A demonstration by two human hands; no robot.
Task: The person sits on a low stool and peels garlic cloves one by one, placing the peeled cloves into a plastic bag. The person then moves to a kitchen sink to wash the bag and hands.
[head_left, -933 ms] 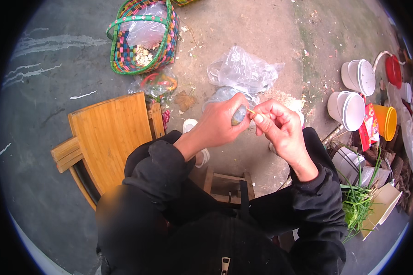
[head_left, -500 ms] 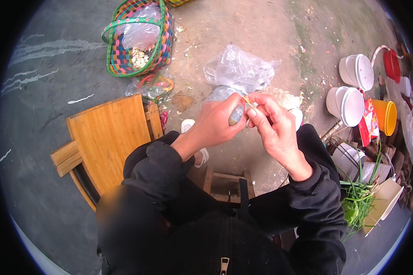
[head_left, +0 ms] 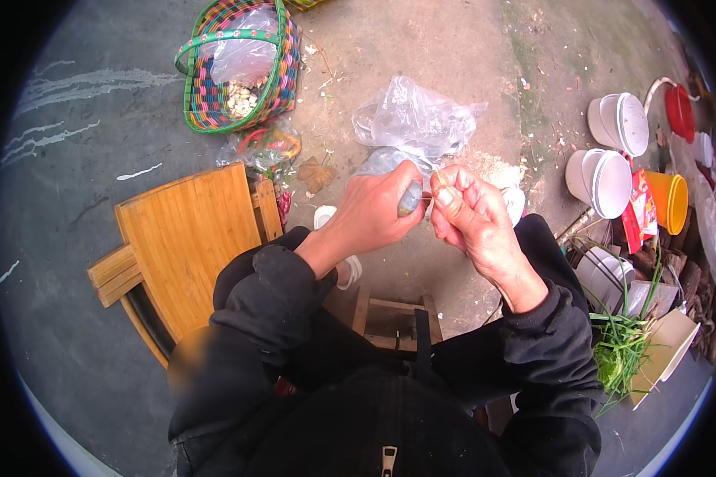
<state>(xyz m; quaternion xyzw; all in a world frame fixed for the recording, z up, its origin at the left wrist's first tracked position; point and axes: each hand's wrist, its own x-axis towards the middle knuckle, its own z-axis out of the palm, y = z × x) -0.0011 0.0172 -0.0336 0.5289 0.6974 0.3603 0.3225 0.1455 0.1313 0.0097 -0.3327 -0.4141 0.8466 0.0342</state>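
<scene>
My left hand (head_left: 370, 208) is closed around a small grey-blue rounded lump (head_left: 410, 199) whose end shows beside the thumb; I cannot make out what it is. Close by on the right, my right hand (head_left: 471, 213) is in a pinch, thumb against forefinger, on a thin pale yellow strand (head_left: 442, 180). A fine strand also seems to span the small gap between the hands. Just beyond the knuckles lie a bluish plastic bag (head_left: 380, 161), partly hidden by my left hand, and a crumpled clear plastic bag (head_left: 422, 119).
At the left stands a wooden folding stool (head_left: 187, 250). A multicoloured woven basket (head_left: 290, 87) with white pieces and plastic stands far left. To the right are white buckets (head_left: 610, 184), a yellow bucket (head_left: 676, 204) and green leafy stalks (head_left: 612, 358). Pale scraps litter the ground.
My right hand has turned and its fingers have drawn together around the yellow strand, which now points more upward. My left hand has barely moved.
</scene>
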